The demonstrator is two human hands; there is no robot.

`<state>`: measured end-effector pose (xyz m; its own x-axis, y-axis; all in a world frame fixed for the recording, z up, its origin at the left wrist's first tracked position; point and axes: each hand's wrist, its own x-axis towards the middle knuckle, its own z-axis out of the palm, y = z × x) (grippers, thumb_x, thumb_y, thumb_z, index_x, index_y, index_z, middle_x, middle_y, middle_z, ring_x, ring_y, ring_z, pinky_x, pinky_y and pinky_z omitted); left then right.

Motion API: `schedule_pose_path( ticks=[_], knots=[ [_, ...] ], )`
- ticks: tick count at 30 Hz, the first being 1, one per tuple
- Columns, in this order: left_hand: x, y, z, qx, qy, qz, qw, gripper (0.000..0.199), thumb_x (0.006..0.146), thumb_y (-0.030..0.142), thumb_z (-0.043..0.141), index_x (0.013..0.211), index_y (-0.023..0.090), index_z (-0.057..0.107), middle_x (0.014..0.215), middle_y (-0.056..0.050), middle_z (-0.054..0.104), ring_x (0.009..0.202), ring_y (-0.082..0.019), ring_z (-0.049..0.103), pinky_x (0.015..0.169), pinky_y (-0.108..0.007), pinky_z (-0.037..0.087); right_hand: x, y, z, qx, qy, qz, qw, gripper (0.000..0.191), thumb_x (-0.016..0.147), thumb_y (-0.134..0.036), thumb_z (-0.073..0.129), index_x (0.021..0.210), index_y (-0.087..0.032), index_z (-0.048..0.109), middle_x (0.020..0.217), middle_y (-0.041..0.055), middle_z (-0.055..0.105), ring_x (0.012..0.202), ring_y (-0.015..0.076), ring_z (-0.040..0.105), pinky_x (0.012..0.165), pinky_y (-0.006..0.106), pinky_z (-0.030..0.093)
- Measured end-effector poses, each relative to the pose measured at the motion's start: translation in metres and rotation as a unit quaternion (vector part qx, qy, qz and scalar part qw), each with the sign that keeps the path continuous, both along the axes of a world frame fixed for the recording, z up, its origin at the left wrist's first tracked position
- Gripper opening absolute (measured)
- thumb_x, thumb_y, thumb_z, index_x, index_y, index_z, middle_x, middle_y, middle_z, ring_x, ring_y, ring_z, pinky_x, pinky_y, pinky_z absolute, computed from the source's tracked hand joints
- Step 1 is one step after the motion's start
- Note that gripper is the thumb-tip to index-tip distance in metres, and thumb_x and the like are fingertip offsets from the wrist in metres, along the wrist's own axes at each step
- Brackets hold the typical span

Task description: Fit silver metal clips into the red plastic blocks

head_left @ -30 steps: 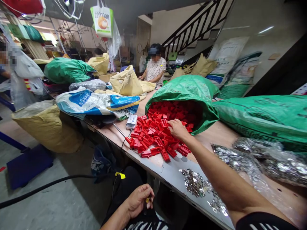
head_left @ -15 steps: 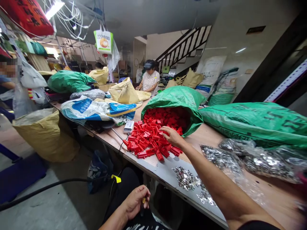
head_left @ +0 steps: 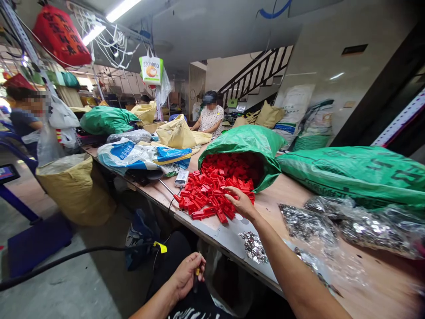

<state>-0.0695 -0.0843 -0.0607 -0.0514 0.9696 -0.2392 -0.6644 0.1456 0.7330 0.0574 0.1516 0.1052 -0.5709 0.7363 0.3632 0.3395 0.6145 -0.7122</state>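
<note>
My right hand (head_left: 241,203) reaches over the right side of a heap of small red plastic parts (head_left: 204,190). Its fingers are apart and slightly curved, and I see nothing held in them. The heap spills from the mouth of a green woven sack (head_left: 245,137) lying on the table. Low over my lap, my left hand (head_left: 188,275) is closed around a thin tool with a yellow part (head_left: 197,271) and a dark end; its kind is unclear. Small shiny metal pieces (head_left: 253,247) lie near the table edge, partly hidden by my right forearm.
Clear bags of metal pieces (head_left: 310,223) and another full green sack (head_left: 358,173) lie to the right. A white device (head_left: 181,178) with a cable sits left of the heap. Blue-white sacking (head_left: 133,155) lies beyond it. A co-worker (head_left: 211,115) sits across the table.
The view has swung a little to the left. My right hand stays at the red heap, with its fingers spread a bit more. My left hand keeps its grip on the thin tool.
</note>
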Motion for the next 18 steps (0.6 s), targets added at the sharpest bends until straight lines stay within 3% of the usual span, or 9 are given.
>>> schedule_pose_path(
  ticks=[4, 7, 9, 11, 15, 18],
  knots=[
    [0.004, 0.003, 0.027, 0.021, -0.011, 0.046, 0.999, 0.030, 0.076, 0.041, 0.068, 0.076, 0.013, 0.059, 0.062, 0.003, 0.056, 0.046, -0.006, 0.048, 0.054, -0.022, 0.042, 0.013, -0.043, -0.011, -0.028, 0.032, -0.014, 0.999, 0.035, 0.086, -0.039, 0.050, 0.113, -0.020, 0.061, 0.118, 0.0094, 0.064, 0.109, 0.0230, 0.060, 0.095, 0.039, 0.046],
    [0.009, 0.010, 0.062, 0.048, -0.037, 0.079, 0.995, 0.027, 0.079, 0.040, 0.067, 0.078, 0.014, 0.060, 0.068, 0.001, 0.058, 0.057, -0.008, 0.054, 0.066, -0.025, 0.046, 0.020, -0.094, -0.026, -0.134, 0.041, 0.065, 0.988, 0.032, 0.086, -0.042, 0.052, 0.105, -0.019, 0.063, 0.105, 0.0082, 0.069, 0.100, 0.0237, 0.063, 0.087, 0.038, 0.050],
    [0.015, 0.018, 0.084, 0.083, -0.100, 0.111, 0.985, 0.022, 0.076, 0.033, 0.071, 0.078, 0.014, 0.061, 0.078, -0.001, 0.062, 0.070, -0.011, 0.058, 0.074, -0.027, 0.046, 0.023, -0.127, -0.035, -0.176, 0.029, 0.111, 0.978, 0.029, 0.087, -0.041, 0.054, 0.106, -0.021, 0.060, 0.107, 0.0073, 0.067, 0.100, 0.0226, 0.064, 0.088, 0.036, 0.050],
    [0.023, 0.026, 0.101, 0.092, -0.138, 0.146, 0.975, 0.022, 0.073, 0.033, 0.074, 0.078, 0.016, 0.062, 0.078, -0.001, 0.063, 0.074, -0.012, 0.060, 0.076, -0.028, 0.046, 0.025, -0.152, -0.044, -0.188, 0.043, 0.109, 0.975, 0.028, 0.088, -0.040, 0.053, 0.110, -0.023, 0.055, 0.110, 0.0067, 0.065, 0.098, 0.0215, 0.064, 0.088, 0.036, 0.051],
    [0.045, 0.033, 0.108, 0.074, -0.152, 0.168, 0.971, 0.023, 0.069, 0.034, 0.077, 0.076, 0.016, 0.063, 0.076, 0.000, 0.062, 0.072, -0.012, 0.059, 0.076, -0.027, 0.046, 0.032, -0.170, -0.061, -0.149, 0.036, 0.037, 0.987, 0.030, 0.088, -0.039, 0.053, 0.114, -0.024, 0.048, 0.115, 0.0073, 0.061, 0.105, 0.0220, 0.061, 0.094, 0.039, 0.048],
    [0.055, 0.031, 0.103, 0.072, -0.076, 0.153, 0.983, 0.024, 0.070, 0.037, 0.076, 0.076, 0.015, 0.065, 0.076, -0.001, 0.062, 0.072, -0.012, 0.058, 0.076, -0.026, 0.045, 0.043, -0.170, -0.076, -0.134, 0.029, 0.023, 0.990, 0.041, 0.088, -0.037, 0.052, 0.126, -0.025, 0.043, 0.126, 0.0094, 0.057, 0.113, 0.0231, 0.058, 0.097, 0.040, 0.047]
  ],
)
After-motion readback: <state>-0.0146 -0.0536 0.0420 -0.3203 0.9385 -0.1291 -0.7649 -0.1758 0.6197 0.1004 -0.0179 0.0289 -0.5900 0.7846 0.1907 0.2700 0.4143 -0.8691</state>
